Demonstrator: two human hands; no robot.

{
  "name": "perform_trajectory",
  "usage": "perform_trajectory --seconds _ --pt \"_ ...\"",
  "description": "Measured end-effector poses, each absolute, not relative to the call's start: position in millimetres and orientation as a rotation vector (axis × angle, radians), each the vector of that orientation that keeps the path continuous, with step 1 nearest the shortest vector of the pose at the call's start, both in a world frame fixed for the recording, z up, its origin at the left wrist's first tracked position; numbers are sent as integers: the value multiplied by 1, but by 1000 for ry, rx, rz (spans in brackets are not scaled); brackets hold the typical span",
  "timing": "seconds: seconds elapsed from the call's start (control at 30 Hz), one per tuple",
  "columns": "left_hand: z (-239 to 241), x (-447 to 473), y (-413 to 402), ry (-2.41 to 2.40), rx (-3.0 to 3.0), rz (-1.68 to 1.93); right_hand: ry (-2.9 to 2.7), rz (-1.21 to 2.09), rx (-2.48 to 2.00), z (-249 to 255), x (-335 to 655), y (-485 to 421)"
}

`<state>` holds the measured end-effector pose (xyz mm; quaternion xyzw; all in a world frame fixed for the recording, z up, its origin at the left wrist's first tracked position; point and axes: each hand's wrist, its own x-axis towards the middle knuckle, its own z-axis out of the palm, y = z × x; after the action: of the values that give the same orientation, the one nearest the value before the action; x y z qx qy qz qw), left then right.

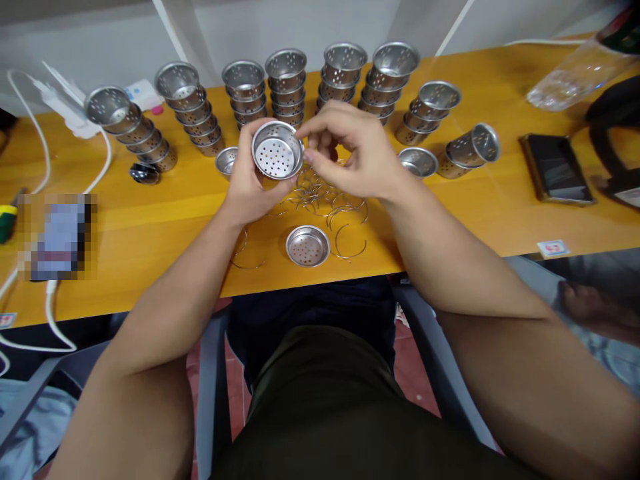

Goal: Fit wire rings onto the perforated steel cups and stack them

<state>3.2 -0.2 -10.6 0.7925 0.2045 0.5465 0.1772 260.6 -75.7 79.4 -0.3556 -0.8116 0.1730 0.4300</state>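
Note:
My left hand [246,180] is closed around a small perforated metal strainer cup [277,151], held above the yellow table [150,220] with its holed bottom facing me. My right hand [350,150] pinches at the cup's right rim with thumb and forefinger; whether a wire is between the fingers is too small to tell. Under both hands lies a heap of thin wire rings [325,203]. A single strainer cup [307,245] sits near the table's front edge.
Several stacks of the same strainer cups [287,83] fan out along the back of the table. A dark phone [555,168] lies at right, a clear plastic bottle [575,73] beyond it. White cables and a power strip [65,107] occupy the left.

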Motion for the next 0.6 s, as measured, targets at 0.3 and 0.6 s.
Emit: perform_trajectory --seconds 0.3,0.6 --pt "-5 -4 -5 757 2233 1420 -2171 238 -873 80 266 -77" --pt "1 7 -13 452 2279 1546 -2270 239 -921 74 260 -82"
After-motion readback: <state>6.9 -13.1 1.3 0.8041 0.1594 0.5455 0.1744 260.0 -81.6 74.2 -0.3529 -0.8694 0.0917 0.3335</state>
